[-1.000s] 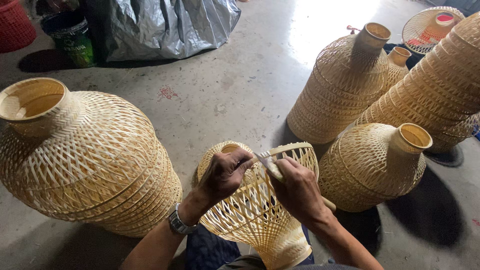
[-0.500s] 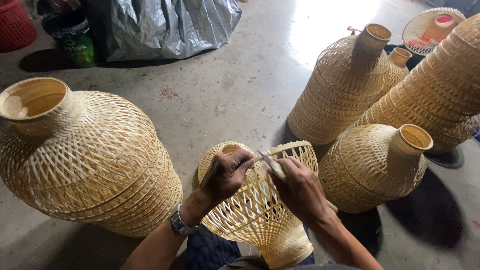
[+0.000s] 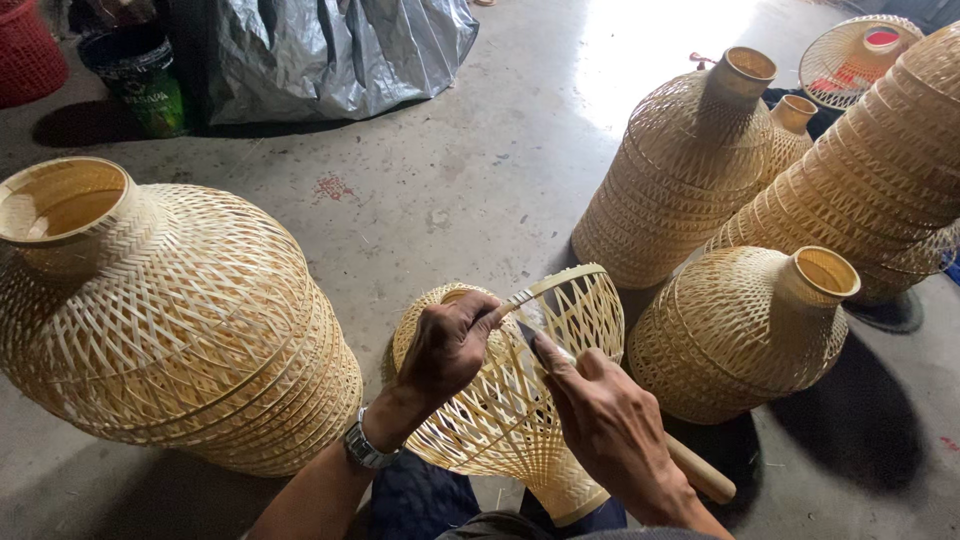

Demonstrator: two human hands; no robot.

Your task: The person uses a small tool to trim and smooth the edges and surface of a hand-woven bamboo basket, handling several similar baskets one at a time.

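An open-weave bamboo basket [image 3: 500, 420] lies on its side across my lap, its rim pointing away from me. My left hand [image 3: 448, 345] pinches a thin bamboo strip [image 3: 520, 296] at that rim, wristwatch on the wrist. My right hand [image 3: 600, 420] holds a knife with a wooden handle [image 3: 700, 472]; its blade [image 3: 527, 333] rests against the strip just below my left thumb.
A big woven lamp-shaped basket [image 3: 170, 320] stands at my left. More woven baskets stand at the right: a small one [image 3: 745, 330], a tall one [image 3: 690, 165] and a large stacked one [image 3: 880, 170]. A grey plastic sheet [image 3: 330, 50], a dark bucket [image 3: 140, 80] and a red basket [image 3: 25, 50] lie beyond on the concrete floor.
My right hand has slid the knife slightly along the strip toward my left hand. The basket and my left hand have barely moved.
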